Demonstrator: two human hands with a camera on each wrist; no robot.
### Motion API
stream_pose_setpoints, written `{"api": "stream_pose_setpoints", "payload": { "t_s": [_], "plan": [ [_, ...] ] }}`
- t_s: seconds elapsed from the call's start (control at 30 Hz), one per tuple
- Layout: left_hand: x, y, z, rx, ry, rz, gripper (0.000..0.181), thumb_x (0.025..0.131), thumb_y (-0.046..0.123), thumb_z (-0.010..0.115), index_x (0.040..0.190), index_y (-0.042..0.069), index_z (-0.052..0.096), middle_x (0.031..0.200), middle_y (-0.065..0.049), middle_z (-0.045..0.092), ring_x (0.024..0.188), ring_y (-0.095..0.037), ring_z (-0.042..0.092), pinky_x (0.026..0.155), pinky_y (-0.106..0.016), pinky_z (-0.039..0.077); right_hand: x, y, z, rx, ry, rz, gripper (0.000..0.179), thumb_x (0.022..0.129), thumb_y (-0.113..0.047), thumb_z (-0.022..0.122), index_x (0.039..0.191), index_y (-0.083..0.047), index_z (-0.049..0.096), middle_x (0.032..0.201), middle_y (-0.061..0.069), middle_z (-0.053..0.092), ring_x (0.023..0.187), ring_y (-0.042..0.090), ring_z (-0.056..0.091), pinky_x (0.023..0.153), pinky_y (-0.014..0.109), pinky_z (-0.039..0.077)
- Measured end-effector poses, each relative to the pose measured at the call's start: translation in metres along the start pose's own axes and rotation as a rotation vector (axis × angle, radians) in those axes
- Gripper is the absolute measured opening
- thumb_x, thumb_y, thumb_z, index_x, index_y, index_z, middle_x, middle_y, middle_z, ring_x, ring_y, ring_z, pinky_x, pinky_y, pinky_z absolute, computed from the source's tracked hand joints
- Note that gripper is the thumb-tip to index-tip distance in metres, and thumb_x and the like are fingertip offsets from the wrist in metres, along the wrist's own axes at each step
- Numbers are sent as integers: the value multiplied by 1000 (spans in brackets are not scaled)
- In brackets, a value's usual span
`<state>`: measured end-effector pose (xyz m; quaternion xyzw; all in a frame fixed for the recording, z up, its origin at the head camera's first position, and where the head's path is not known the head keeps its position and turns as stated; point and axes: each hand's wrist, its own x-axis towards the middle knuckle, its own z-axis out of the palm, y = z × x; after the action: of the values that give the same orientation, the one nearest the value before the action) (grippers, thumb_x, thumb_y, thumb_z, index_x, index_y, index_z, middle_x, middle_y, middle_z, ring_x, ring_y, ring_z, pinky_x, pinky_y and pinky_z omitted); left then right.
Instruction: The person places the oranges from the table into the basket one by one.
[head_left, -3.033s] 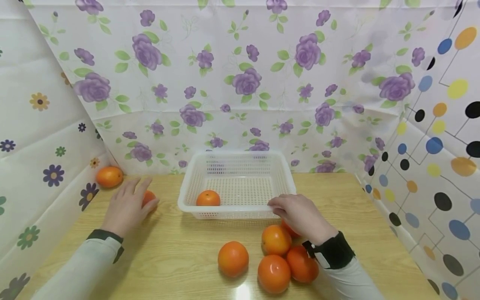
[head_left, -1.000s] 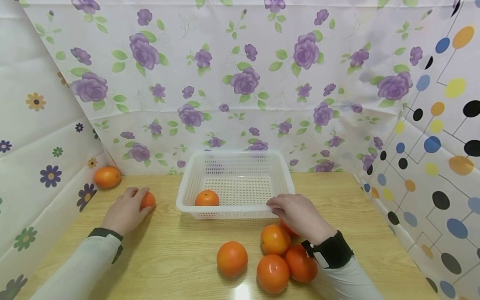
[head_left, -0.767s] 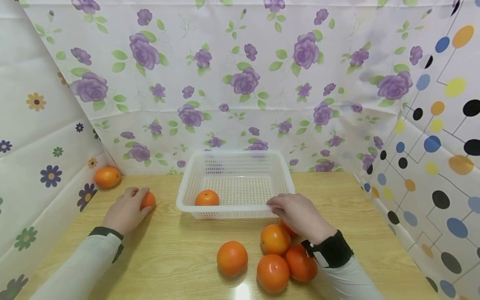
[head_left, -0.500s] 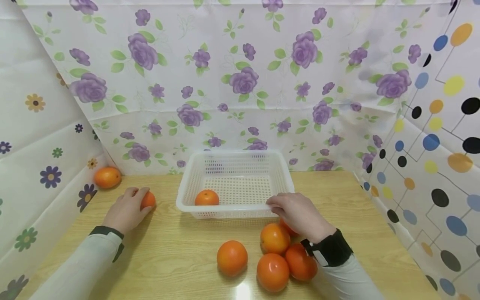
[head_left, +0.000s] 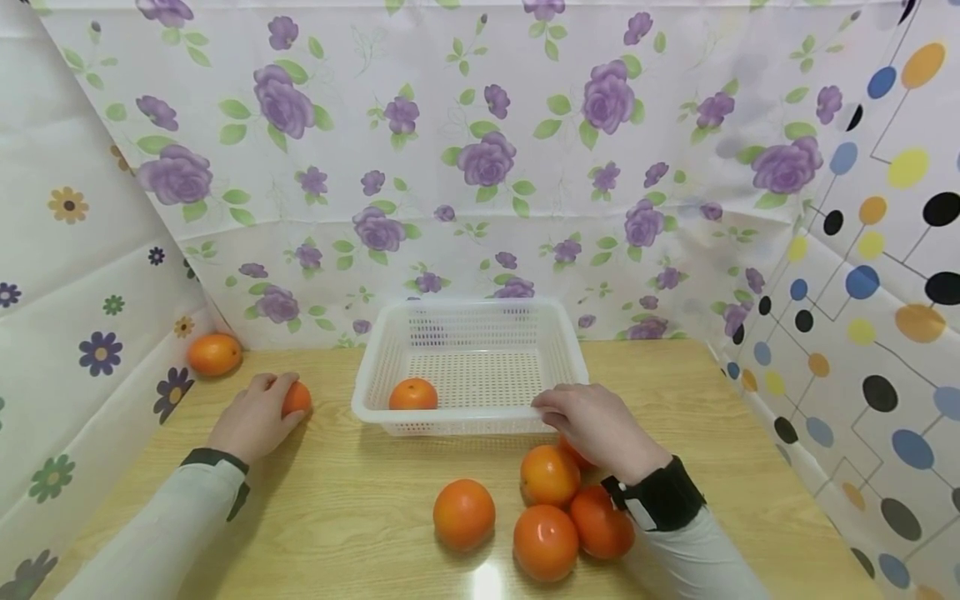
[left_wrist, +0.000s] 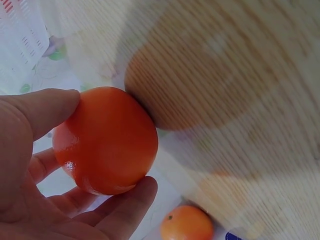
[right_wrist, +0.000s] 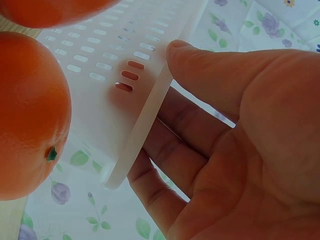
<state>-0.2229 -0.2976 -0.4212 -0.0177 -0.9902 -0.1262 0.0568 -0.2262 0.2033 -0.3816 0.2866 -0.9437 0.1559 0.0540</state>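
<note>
My left hand [head_left: 251,419] grips an orange [head_left: 298,400] on the table, left of the basket. In the left wrist view, thumb and fingers curl round this smooth orange [left_wrist: 107,140], which appears to touch the wood. At the near right of the white plastic basket [head_left: 457,415], my right hand [head_left: 606,429] pinches the rim. The right wrist view has the thumb on one side of the rim [right_wrist: 142,125] and fingers on the other. One orange [head_left: 413,394] sits inside the basket at its near left.
Below my right hand, several oranges [head_left: 546,542] cluster, one partly hidden by the hand. A single orange [head_left: 464,514] lies left of them. Another orange [head_left: 214,356] rests in the far left corner by the flowered cloth [head_left: 97,275]. Patterned cloth walls border the wooden table [head_left: 360,533].
Three seconds ago my left fingers were spread over the orange; since then they have closed round it. The right hand and the basket have stayed in place.
</note>
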Motion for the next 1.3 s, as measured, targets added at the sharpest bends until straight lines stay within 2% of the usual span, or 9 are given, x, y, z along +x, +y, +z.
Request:
{"api": "stream_pose_setpoints", "payload": {
  "t_s": [0.7,1.0,1.3],
  "plan": [
    [-2,2,-2,-14,-9,-14,69,102,18,81,156,-5,46,146,-45,44,119,-65,54,104,-79,47,0,-3,-2,8,-7,3,23,103,-14,80,126,-12,82,111,0,79,98,23,72,99,48,61],
    [-2,3,-3,-12,19,-1,66,104,19,79,156,-5,47,145,-44,45,120,-65,53,104,-79,47,-1,-3,-2,7,3,-6,22,103,-12,80,126,-12,82,114,1,80,103,26,74,101,49,61],
    [-2,9,-12,-25,49,7,66,104,20,78,156,-5,47,145,-45,45,119,-65,55,102,-79,48,-2,-2,-1,22,8,-2,23,103,-11,80,126,-12,81,116,1,80,107,27,74,103,50,60]
  ]
}}
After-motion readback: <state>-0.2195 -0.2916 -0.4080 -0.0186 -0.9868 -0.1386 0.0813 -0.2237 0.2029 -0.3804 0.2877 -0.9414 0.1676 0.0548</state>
